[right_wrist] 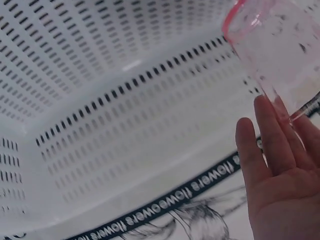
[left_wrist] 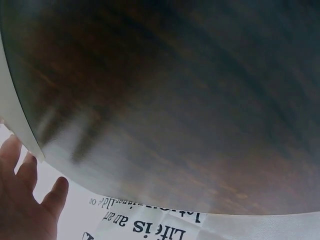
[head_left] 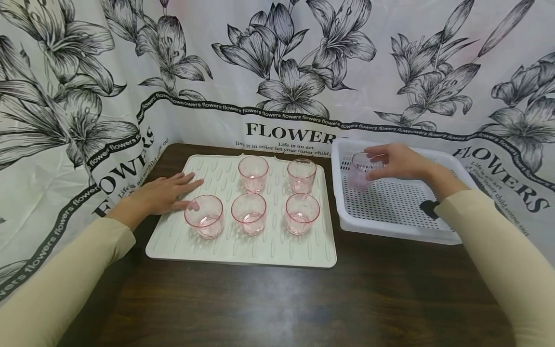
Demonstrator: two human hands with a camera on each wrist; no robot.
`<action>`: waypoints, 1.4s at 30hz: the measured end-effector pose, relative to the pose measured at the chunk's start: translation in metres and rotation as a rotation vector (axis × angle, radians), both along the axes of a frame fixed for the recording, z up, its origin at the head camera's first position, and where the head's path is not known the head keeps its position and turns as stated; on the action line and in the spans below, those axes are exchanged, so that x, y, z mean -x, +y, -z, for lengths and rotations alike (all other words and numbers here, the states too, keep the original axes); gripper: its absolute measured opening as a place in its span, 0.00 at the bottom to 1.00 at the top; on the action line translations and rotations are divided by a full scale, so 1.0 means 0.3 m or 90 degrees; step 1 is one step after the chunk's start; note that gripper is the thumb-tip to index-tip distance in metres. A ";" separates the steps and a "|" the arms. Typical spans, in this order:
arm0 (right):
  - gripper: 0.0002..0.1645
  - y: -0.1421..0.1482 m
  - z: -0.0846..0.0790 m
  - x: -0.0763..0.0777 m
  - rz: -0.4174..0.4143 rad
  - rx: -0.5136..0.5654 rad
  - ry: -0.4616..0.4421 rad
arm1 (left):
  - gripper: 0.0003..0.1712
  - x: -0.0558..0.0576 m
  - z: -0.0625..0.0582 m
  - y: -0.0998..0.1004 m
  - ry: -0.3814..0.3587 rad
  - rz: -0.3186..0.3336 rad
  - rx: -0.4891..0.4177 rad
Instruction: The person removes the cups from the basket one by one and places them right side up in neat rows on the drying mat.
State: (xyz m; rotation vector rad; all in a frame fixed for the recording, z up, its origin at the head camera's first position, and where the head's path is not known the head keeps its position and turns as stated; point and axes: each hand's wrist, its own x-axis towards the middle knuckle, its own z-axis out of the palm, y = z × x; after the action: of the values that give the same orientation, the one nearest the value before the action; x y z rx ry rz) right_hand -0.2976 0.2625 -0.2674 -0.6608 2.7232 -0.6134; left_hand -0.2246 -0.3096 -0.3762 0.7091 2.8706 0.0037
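My right hand (head_left: 401, 164) holds a clear pink-tinted glass (head_left: 362, 176) between thumb and fingers, over the left part of a white perforated basket (head_left: 403, 233). In the right wrist view the fingertips meet one end of this glass (right_wrist: 280, 55), and its pink rim points away from the palm. My left hand (head_left: 162, 195) rests with fingers spread on the left edge of a cream drying tray (head_left: 277, 258). Several matching glasses, among them the front-left glass (head_left: 208, 224) near the left fingertips, stand upright on the tray in two rows.
Tray and basket stand side by side on a dark wooden table (head_left: 269, 303). Behind and to the left hangs a white flower-printed cloth (head_left: 195, 123). A small black object (head_left: 429, 208) shows under the right wrist, over the basket.
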 end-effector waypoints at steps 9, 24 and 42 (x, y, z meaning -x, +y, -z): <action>0.51 -0.032 -0.099 -0.005 0.023 -0.003 0.065 | 0.42 -0.004 0.001 -0.006 0.000 -0.004 0.005; 0.51 -0.175 -0.196 -0.004 -0.018 0.023 0.092 | 0.41 -0.008 0.002 -0.007 0.000 0.000 0.008; 0.50 -0.557 -0.199 0.012 -0.148 0.086 0.134 | 0.42 -0.002 0.000 0.003 0.000 -0.006 0.012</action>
State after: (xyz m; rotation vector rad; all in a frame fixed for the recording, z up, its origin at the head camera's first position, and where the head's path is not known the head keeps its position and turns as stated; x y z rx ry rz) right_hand -0.3012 0.0953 -0.2077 -1.1160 2.7499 -0.7100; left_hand -0.2241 -0.3087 -0.3763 0.6922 2.8700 -0.0214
